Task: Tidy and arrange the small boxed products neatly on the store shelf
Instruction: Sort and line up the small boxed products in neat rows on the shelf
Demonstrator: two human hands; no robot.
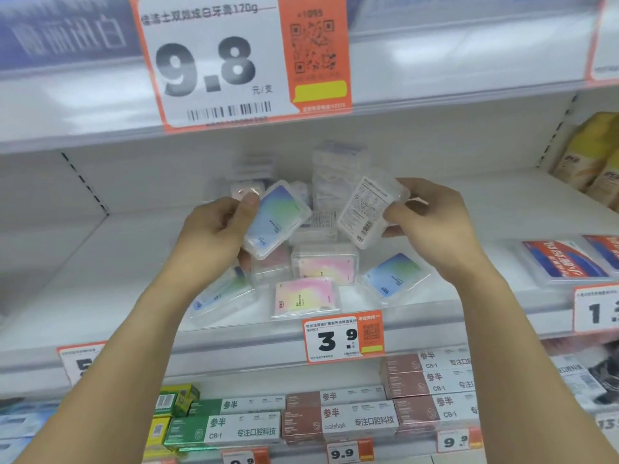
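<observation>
My left hand [217,229] grips a clear plastic box with a blue-green label [274,219], tilted, above the shelf. My right hand [432,222] holds a second clear box [366,209] with its white printed back facing me, also tilted. Below them a loose heap of the same small boxes lies on the white shelf [100,279]: a pink-yellow box [304,298] at the front, another pink box [323,266] behind it, a blue box [395,276] to the right and a blue box [221,296] to the left under my left wrist. More clear boxes [335,172] are stacked at the back.
A price tag reading 3.9 [341,338] hangs on the shelf's front edge. A large 9.8 tag [234,58] hangs from the shelf above. Red-blue packs [566,259] lie at the right, yellow bags [589,152] further back. Toothpaste boxes [338,416] fill the shelf below.
</observation>
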